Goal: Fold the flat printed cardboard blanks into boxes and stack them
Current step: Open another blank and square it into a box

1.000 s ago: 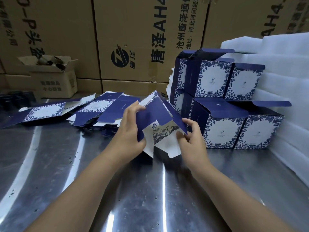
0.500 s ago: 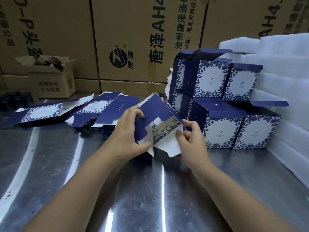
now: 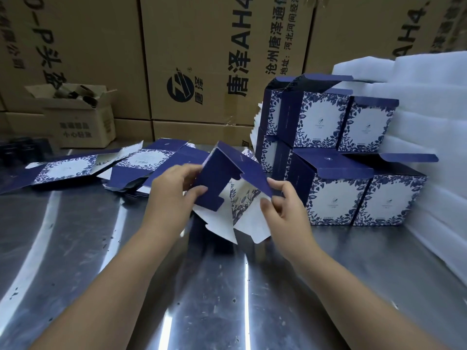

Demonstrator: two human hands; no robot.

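Both hands hold a half-folded blue and white cardboard blank (image 3: 227, 173) just above the steel table (image 3: 202, 286). My left hand (image 3: 171, 195) grips its dark blue left panel, thumb on the front. My right hand (image 3: 283, 210) pinches the right edge of the blue flap, and white bottom flaps hang below. Flat printed blanks (image 3: 141, 162) lie in a loose pile behind my left hand. Folded boxes (image 3: 336, 152) with a floral print stand stacked two high at the right, their lids open.
Large brown cartons (image 3: 202, 59) wall off the back. A small open carton (image 3: 75, 117) sits at the back left. White foam sheets (image 3: 434, 147) are piled along the right edge. Dark items (image 3: 22, 147) lie at the far left.
The blank has been bent further: its blue left panel now stands more upright and the top flap has swung right. Both hands shifted slightly with it.
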